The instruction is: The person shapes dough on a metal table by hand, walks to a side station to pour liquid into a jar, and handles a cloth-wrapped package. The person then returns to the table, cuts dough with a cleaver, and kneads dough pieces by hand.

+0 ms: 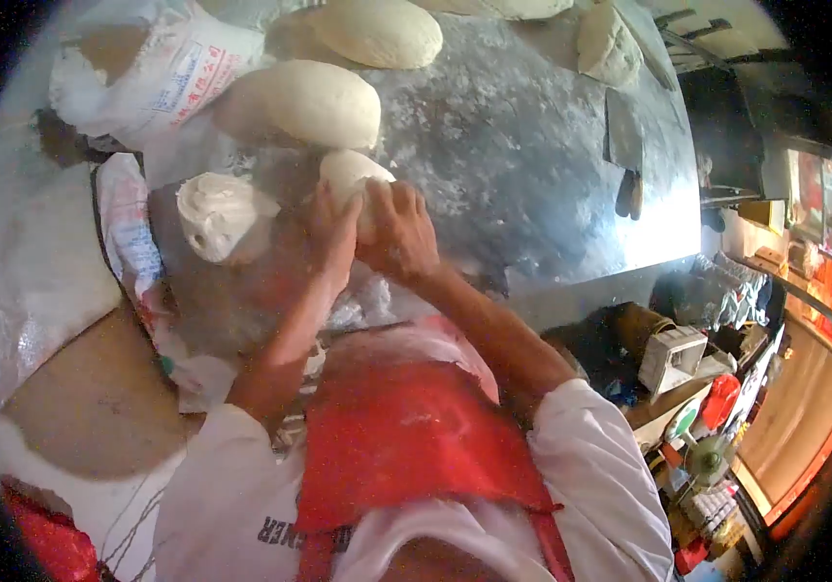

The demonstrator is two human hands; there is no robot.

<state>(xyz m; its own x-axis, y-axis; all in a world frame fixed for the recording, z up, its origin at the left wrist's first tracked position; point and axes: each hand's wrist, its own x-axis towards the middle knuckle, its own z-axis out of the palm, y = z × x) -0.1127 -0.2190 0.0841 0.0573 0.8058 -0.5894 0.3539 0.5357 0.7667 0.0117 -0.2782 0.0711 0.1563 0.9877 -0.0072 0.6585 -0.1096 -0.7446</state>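
Observation:
A pale, smooth piece of dough [350,171] lies near the front edge of the floured table. My left hand [334,225] presses on its left side, fingers wrapped against it. On the right side, my right hand [399,225] grips the same piece with its fingers bent. The palms and part of the dough are hidden beneath my hands. To the left sits a smaller, rough lump of dough [214,215], apart from my hands. Just beyond my hands rests a large oval dough loaf [319,105], and another dough loaf [377,31] is farther back.
A cleaver [622,131] lies on the floured table [503,145] at the right. Behind it is a cut dough chunk [610,47]. A white printed sack [159,78] stands at the back left. Crates and household items [673,359] crowd the lower right.

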